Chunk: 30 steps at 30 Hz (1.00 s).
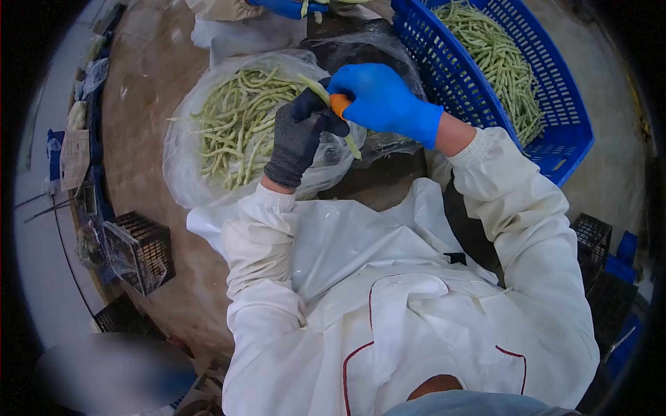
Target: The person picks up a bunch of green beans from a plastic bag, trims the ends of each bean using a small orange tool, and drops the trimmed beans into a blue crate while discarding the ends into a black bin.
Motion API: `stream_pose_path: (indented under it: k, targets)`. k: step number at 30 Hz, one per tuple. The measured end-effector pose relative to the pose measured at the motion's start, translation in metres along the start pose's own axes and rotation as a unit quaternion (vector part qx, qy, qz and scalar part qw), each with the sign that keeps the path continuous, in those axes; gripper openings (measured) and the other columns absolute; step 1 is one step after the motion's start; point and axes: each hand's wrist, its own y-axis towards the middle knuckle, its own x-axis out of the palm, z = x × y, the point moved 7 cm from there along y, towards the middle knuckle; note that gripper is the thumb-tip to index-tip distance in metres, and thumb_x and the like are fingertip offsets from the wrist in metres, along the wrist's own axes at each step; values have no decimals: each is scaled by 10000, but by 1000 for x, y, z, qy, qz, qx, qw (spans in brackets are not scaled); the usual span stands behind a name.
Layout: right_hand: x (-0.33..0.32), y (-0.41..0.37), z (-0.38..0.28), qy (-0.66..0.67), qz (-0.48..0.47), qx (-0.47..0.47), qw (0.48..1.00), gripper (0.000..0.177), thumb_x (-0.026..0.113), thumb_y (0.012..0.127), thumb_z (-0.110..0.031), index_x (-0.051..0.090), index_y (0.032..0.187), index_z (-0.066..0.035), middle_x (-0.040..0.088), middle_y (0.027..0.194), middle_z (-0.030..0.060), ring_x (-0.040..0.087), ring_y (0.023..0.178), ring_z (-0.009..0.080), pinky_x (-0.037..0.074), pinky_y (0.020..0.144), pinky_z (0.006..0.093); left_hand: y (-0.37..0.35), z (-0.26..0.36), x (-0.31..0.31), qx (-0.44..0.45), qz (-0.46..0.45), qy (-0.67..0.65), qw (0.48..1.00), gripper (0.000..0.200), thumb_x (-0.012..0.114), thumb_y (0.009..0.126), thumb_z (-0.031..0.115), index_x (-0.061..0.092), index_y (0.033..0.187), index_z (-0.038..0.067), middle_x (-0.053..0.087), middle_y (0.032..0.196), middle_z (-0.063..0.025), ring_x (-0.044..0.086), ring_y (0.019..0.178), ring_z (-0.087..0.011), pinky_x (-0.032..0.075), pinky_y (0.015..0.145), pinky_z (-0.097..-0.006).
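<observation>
One long green bean (352, 145) slants between my two hands, over the edge of the bag. My left hand (298, 139), in a dark grey glove, is closed around its middle. My right hand (381, 100), in a blue glove, pinches at the same bean from the right. An orange piece (339, 105) shows at the right thumb against the bean; I cannot tell whether it is a thumb cover or a tool. Left of my hands, a clear plastic bag (182, 156) lies spread out, filled with loose green beans (239, 128).
At the upper right a blue plastic crate (565, 135) holds a heap of green beans (496, 66). Dark crumpled plastic (374, 48) lies beyond my hands. A black crate (142, 253) stands on the brown floor at left. Further black crates (593, 239) are at right.
</observation>
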Motion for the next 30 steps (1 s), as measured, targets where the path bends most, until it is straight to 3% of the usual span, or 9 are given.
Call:
stream_pose_path:
  k: [2, 7, 11, 13, 15, 17, 22, 25, 30]
  targets:
    - [-1, 1, 1, 29, -6, 4, 1000, 193, 642, 742, -83, 684, 926, -44, 647, 832, 153, 624, 748, 295, 494, 690, 343, 1, 2, -4, 3, -16, 91, 996, 371, 518, 843, 5, 554, 1208, -45, 665, 928, -114, 641, 734, -163, 523, 680, -288]
    - [-7, 5, 7, 114, -85, 54, 988, 215, 618, 746, -52, 679, 951, -35, 657, 823, 153, 633, 743, 271, 498, 709, 338, -4, 3, 3, -14, -42, -127, 991, 405, 547, 872, 64, 521, 1263, -40, 649, 891, -73, 530, 603, -83, 447, 567, -216]
    - [-37, 8, 49, -81, 39, 57, 994, 288, 597, 744, -27, 663, 1024, -33, 665, 920, 159, 636, 834, 273, 499, 783, 346, -8, 14, -3, -18, -42, -204, 978, 451, 557, 873, 62, 487, 1308, -33, 629, 861, -42, 437, 533, -63, 398, 523, -195]
    - [-57, 3, 65, -280, 99, 40, 954, 337, 592, 735, -21, 652, 1066, -36, 661, 989, 173, 632, 903, 271, 493, 828, 345, -4, 11, -23, 34, -43, -214, 975, 389, 551, 890, 60, 525, 1263, -43, 637, 1056, -84, 498, 645, -66, 444, 599, -197]
    - [-42, -4, 80, -197, 33, 50, 979, 392, 590, 726, -23, 637, 1115, -39, 649, 1055, 184, 620, 964, 262, 484, 858, 345, -5, 17, -39, 86, 24, -144, 986, 345, 531, 902, 36, 545, 1234, -56, 610, 1194, -105, 536, 748, -63, 466, 655, -195]
    - [-24, -7, 78, -86, -70, 65, 992, 419, 589, 734, -35, 627, 1151, -40, 642, 1094, 192, 613, 995, 261, 479, 872, 345, 3, 10, -58, 59, 33, -287, 956, 418, 482, 941, 62, 424, 1343, -37, 624, 1068, -117, 510, 680, -83, 474, 658, -232]
    - [22, -32, 22, 165, -290, 29, 942, 366, 565, 822, -92, 623, 1179, -40, 665, 1065, 163, 623, 943, 249, 479, 852, 342, 3, 13, -74, 90, 49, -394, 913, 455, 479, 935, 57, 378, 1368, -41, 612, 1126, -149, 558, 758, -111, 497, 720, -266]
    - [27, -33, 13, 194, -301, 137, 924, 322, 561, 851, -118, 638, 1157, -51, 676, 970, 164, 630, 834, 241, 488, 801, 343, 4, 11, -78, 101, 73, -408, 904, 427, 494, 937, 79, 411, 1335, -53, 608, 1145, -162, 585, 807, -119, 506, 725, -274]
    - [25, -26, 13, 5, -217, 34, 976, 228, 591, 822, -166, 676, 1008, -65, 659, 843, 186, 639, 758, 314, 499, 700, 388, 5, 10, -70, 100, 162, -195, 962, 364, 549, 939, 162, 500, 1238, -39, 655, 1021, -158, 604, 701, -120, 490, 599, -232]
